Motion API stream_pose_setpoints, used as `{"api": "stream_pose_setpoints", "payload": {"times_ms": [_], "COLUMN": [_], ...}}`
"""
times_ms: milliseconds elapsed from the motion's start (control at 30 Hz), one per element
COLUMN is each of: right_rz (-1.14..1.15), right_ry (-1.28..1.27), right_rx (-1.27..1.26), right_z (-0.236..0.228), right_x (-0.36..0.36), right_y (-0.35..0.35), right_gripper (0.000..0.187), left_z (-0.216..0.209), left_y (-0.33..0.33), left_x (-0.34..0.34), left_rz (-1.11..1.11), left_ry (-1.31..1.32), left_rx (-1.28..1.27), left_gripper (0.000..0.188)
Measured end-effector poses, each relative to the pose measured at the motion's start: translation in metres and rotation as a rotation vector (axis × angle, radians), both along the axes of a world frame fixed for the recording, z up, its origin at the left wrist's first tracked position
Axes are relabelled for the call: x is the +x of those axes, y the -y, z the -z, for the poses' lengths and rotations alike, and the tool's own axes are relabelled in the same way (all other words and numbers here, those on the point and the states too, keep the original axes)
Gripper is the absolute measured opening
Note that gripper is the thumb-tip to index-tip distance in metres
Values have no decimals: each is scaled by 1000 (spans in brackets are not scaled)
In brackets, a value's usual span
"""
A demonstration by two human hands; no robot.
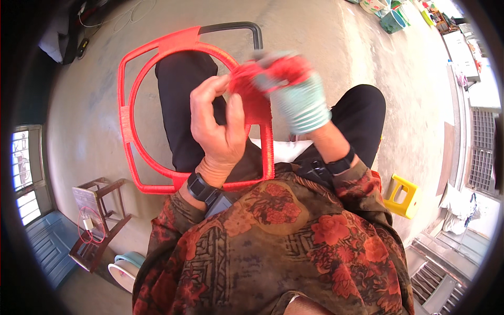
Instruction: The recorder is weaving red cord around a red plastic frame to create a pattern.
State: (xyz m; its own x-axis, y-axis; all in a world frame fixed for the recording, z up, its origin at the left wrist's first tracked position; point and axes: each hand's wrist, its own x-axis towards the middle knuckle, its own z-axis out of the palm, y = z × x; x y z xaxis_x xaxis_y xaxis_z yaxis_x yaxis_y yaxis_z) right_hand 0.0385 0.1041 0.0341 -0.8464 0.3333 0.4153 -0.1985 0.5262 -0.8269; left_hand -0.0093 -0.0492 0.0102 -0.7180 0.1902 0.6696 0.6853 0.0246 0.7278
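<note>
A square frame with a round inner ring (126,113), mostly wrapped in red cord, rests across my lap. One far corner shows bare dark tubing (231,25). My bare left hand (218,118) is over the frame's right part, thumb and fingers bent and apart, fingertips beside a blurred red mass of cord (248,79). Close by on the right, my right hand (294,86) wears a pale green knitted glove with grey on the fingers. Motion smears it, but its fingers look curled round red cord. Where the cord meets the frame is hidden by the blur.
A small wooden stool (100,210) with a pink cable stands at left, near pale basins (126,270). To my right is a yellow plastic stool (401,197). Buckets (392,21) stand at the far right. My dark-trousered knees (362,105) flank the work.
</note>
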Motion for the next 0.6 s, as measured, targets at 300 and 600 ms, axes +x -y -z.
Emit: {"api": "stream_pose_setpoints", "payload": {"times_ms": [300, 600], "right_rz": [247, -87], "right_ry": [690, 1003], "right_rx": [98, 25], "right_z": [-22, -19], "right_x": [83, 145], "right_y": [-127, -175], "right_gripper": [26, 22], "left_z": [16, 12], "left_y": [-6, -5], "left_x": [-2, -1], "left_rz": [367, 406], "left_ry": [1116, 1161], "left_rx": [245, 286], "left_gripper": [9, 9]}}
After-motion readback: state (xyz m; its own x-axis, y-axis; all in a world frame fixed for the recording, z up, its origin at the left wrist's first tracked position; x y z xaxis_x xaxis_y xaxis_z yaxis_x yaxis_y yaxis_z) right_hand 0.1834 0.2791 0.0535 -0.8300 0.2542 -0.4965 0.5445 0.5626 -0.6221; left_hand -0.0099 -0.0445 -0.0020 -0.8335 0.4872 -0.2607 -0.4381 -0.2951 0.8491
